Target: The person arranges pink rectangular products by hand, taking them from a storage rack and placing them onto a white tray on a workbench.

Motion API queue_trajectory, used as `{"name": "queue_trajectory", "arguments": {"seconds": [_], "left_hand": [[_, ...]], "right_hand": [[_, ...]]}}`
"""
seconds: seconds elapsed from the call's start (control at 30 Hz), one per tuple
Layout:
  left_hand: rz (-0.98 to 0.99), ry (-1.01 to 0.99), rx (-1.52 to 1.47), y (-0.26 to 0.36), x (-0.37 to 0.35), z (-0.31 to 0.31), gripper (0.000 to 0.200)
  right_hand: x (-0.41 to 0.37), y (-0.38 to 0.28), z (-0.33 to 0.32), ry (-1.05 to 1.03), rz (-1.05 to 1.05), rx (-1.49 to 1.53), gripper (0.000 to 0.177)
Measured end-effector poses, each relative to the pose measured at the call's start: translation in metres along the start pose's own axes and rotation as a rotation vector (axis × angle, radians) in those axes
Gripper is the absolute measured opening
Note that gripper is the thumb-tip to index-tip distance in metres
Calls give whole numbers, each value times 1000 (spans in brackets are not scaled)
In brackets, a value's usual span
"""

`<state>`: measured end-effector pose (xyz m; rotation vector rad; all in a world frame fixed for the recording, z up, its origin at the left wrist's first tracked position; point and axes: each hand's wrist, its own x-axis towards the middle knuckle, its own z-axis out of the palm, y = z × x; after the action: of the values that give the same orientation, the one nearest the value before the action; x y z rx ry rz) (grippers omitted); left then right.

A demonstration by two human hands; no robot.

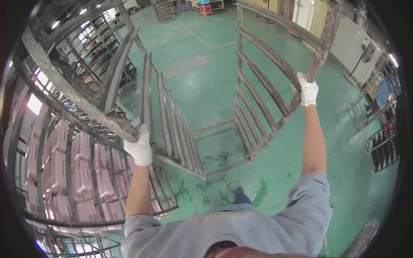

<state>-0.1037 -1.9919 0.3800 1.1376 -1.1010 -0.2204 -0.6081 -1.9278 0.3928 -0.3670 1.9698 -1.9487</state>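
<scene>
- Rack (pixel 174 129) of rusty, flaking steel stands right in front of the person on the floor, held at its two near uprights.
- Left hand (pixel 138 148), in a white knit glove, is wrapped tight round the near left upright.
- Right hand (pixel 308 91), gloved the same, is clenched round the near right upright, with the arm stretched out straight.
- Both grey sleeves (pixel 309 206) are pushed up above the elbow.
- Between the uprights the rack is open. Slanted angle-iron runners line both sides, all bare, and thin bars close the frame at the bottom.
- A blue shoe (pixel 241 197) shows just short of that bottom frame.
- On the left, a second rack (pixel 69 185) stands just beside the held one, so there is little room on that edge. It is packed with pink moulded trays (pixel 81 172) in close columns.
- Ahead and to the right, the floor (pixel 202 73) lies open. It is green-painted concrete, scuffed pale in patches, with darker green stains near the feet and faint yellow lines further off.
- Well apart on the right, low racks (pixel 383 148) hold dark items, and a fan (pixel 366 51) stands near the wall.
- At the far end are more steel racks and a red stool (pixel 206 9).
</scene>
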Motion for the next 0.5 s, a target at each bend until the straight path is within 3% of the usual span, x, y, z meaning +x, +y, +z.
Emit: {"name": "queue_trajectory", "arguments": {"seconds": [0.1, 0.2, 0.27, 0.3, 0.4, 0.47, 0.5], "left_hand": [[-216, -36, -24, -25, 28, 57, 57], [-152, -46, 15, -27, 56, 120, 26], [-229, 36, 72, -42, 76, 165, 36], [-254, 63, 73, -52, 87, 189, 39], [-323, 102, 59, -88, 136, 247, 65], [-398, 94, 46, -120, 167, 273, 64], [-428, 92, 40, -140, 181, 285, 63]], "right_hand": [[111, 34, 29, -223, -249, -349, 108], [174, 41, 86, -268, -260, -244, 112], [126, -2, 133, -154, -154, -69, 75], [124, -19, 156, -125, -144, -27, 66], [176, -17, 218, -163, -83, 109, 79], [244, 29, 257, -80, -778, -1309, 61], [269, 42, 276, -47, -949, -1676, 63]]}}
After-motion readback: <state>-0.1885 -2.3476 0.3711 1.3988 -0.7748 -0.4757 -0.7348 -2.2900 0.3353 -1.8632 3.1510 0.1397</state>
